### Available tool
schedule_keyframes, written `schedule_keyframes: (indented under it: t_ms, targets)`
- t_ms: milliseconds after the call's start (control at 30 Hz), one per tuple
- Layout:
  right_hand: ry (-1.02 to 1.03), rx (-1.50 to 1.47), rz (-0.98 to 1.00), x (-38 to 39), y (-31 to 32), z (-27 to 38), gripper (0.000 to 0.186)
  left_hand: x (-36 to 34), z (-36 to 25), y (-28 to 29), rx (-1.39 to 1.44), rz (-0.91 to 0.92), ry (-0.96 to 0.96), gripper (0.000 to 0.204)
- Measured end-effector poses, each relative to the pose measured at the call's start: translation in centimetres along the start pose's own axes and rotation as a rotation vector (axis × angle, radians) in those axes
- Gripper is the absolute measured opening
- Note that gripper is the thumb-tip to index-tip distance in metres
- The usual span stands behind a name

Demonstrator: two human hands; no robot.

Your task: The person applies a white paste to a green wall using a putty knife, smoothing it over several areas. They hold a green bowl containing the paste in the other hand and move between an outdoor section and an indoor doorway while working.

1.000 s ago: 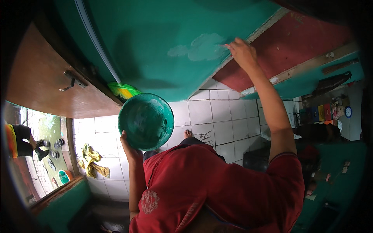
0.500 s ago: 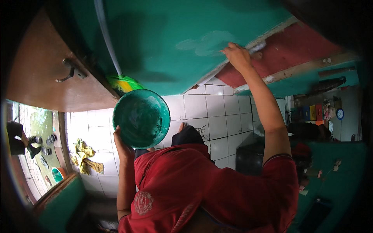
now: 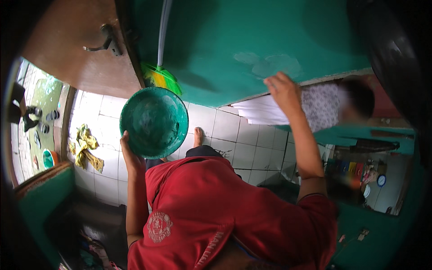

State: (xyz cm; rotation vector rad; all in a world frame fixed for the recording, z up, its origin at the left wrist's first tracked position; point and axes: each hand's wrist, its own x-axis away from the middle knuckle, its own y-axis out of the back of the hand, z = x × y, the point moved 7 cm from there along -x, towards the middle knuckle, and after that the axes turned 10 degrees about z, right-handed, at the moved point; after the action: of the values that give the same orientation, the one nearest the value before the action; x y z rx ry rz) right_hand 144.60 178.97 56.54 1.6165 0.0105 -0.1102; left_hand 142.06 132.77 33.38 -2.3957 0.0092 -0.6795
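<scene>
My left hand (image 3: 129,150) grips the rim of a round green basin (image 3: 154,119), tilted so its inside shows. Pale, whitish smears coat the basin's inner wall, with a darker clump near its right side. My right hand (image 3: 284,92) is raised by the green wall (image 3: 270,29), just below a pale smeared patch (image 3: 276,66). Its fingers are bent and drawn together. Whatever they may hold is too small or hidden to make out.
A broom (image 3: 162,76) leans on the wall beside a brown door (image 3: 76,49). Yellow cloth (image 3: 85,148) lies on the white tiles (image 3: 225,126). Another person in a patterned white top (image 3: 319,105) is just beyond my right hand. An orange-rimmed bucket (image 3: 48,158) stands outside the doorway.
My view has shifted. My right hand has come away from the pale patch to below it. Another person has appeared behind that hand. The basin remains in my left hand.
</scene>
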Motion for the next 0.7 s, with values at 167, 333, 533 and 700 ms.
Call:
schedule_keyframes:
  t_ms: [167,333,533,700]
  targets:
    - [0.159,-0.152,0.032,-0.4,-6.0,4.4,0.013,1.9,-0.4,-0.2,0.055,-0.081,-0.067,0.058]
    - [0.368,-0.194,-0.089,-1.9,-6.2,8.5,0.028,2.7,-0.9,1.4,0.102,-0.164,-0.136,0.057]
    - [0.529,-0.194,-0.195,-3.8,-5.9,11.2,0.039,4.3,-1.8,2.0,0.137,-0.22,-0.187,0.055]
    - [0.586,-0.241,-0.199,-4.6,-6.6,12.2,0.043,4.6,-2.1,2.1,0.137,-0.227,-0.199,0.055]
